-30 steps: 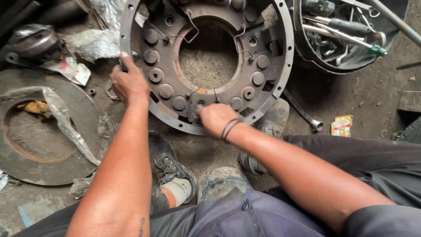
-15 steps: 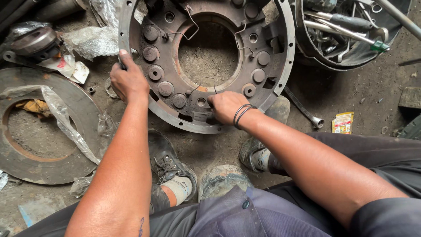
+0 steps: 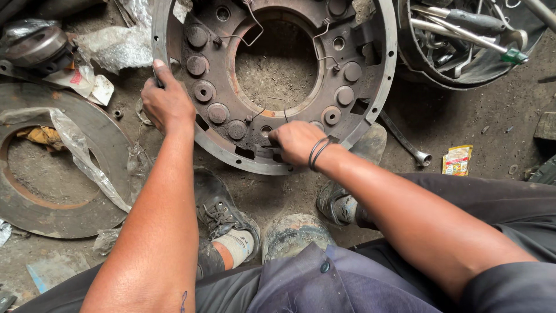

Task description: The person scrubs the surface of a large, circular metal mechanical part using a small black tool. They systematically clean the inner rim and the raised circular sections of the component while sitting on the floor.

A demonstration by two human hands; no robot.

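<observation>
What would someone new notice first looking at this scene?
The big rusty metal ring on the dirt floor at top centre, studded with round bosses and thin wire springs. The left hand holds its left rim and the right hand presses on its near edge. A flat rusty disc partly draped in plastic lies at left, and a tub of tools sits at top right.

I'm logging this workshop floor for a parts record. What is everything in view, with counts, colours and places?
Ring-shaped metal plate: one, rusty brown-grey, top centre, on the ground.
Flat metal disc: one, rusty grey, left, partly draped in plastic.
Plastic wrap: clear, crumpled, top left.
Tub of tools: one, dark, top right.
Wrench: one, grey, right of the plate.
Small packet: one, yellow, right.
Shoes: two, dirty grey, bottom centre.
Left hand: grips the plate's left rim.
Right hand: on the plate's lower edge, dark bands at the wrist.
</observation>
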